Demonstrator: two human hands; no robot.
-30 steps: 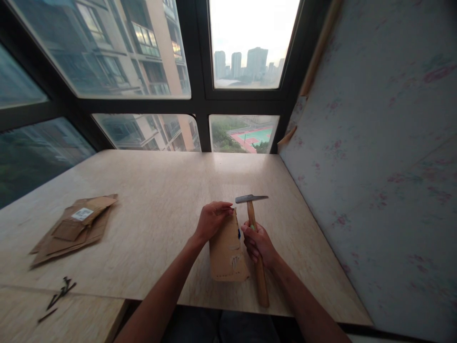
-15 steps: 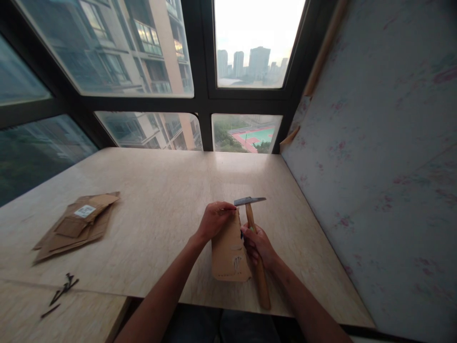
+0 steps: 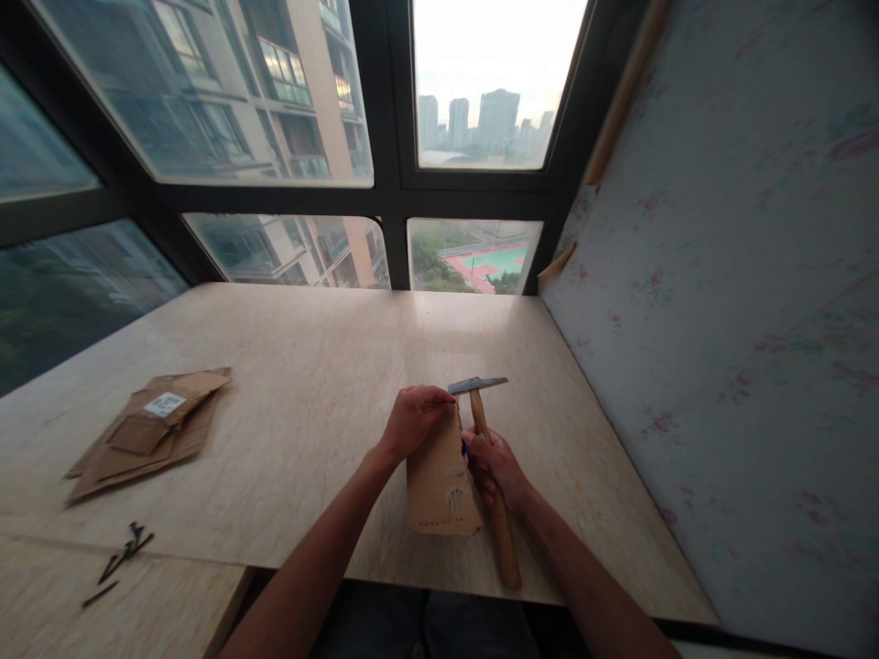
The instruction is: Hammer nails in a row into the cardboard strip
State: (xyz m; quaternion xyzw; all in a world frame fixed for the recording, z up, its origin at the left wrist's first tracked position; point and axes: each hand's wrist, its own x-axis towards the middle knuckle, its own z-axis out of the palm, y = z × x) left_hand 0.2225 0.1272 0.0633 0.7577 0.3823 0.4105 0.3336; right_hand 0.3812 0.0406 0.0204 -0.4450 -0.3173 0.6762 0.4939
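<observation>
A brown cardboard piece point(image 3: 436, 485) with torn marks and a row of small holes near its front edge is held up above the countertop. My left hand point(image 3: 417, 421) grips its top, fingers pressed together at the far right corner. Whether anything small sits between those fingertips, I cannot tell. Wrapped round the wooden handle of a hammer point(image 3: 505, 549), my right hand point(image 3: 498, 467) is closed right beside the cardboard's right edge. The hammer's metal head points away from me, close to my left fingertips. A bit of blue shows between my right fingers and the cardboard.
Several dark nails point(image 3: 127, 554) lie at the front left of the countertop point(image 3: 309, 366). Farther back on the left is a stack of flat brown cardboard point(image 3: 147, 435) with a white label. Windows point(image 3: 501, 82) stand behind, and a floral-papered wall point(image 3: 721, 320) rises on the right.
Almost nothing differs. The hammer and the cardboard's near end have shifted very slightly, while both hands keep their grip.
</observation>
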